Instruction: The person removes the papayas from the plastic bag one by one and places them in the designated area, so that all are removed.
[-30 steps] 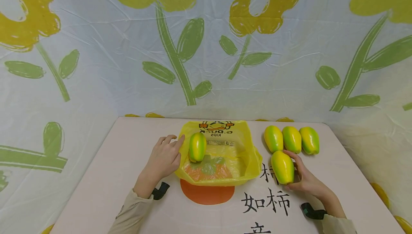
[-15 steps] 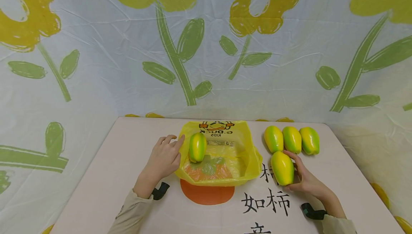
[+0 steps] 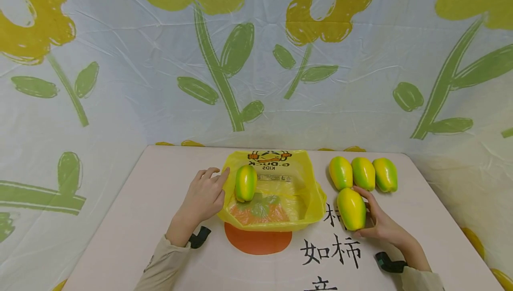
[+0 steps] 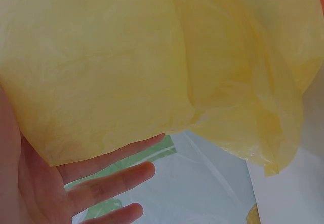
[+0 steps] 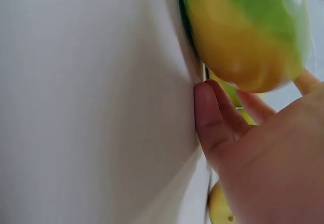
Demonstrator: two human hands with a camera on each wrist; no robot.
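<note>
In the head view my right hand point(image 3: 380, 224) grips a glossy yellow-green papaya point(image 3: 352, 209) on the table's right side, index finger at its far end and thumb at its near end. The right wrist view shows this papaya point(image 5: 248, 36) close to the tabletop, other fingers stretched below it. My left hand point(image 3: 203, 197) touches the left edge of a yellow plastic bag point(image 3: 294, 226), fingers nearly straight. Seen from the left wrist, several fingers extend past the bag's film point(image 4: 101, 72). Another papaya point(image 3: 246, 183) lies on the bag's left part.
Three more papayas stand in a row at the back right: a left one point(image 3: 340, 173), a middle one point(image 3: 364, 174) and a right one point(image 3: 385, 175). The pale table point(image 3: 132, 220) carries printed characters and an orange shape point(image 3: 258, 243). A flowered cloth point(image 3: 160, 117) hangs behind it.
The papaya at my right hand has shifted very slightly toward me. My left hand and the bag stay in place.
</note>
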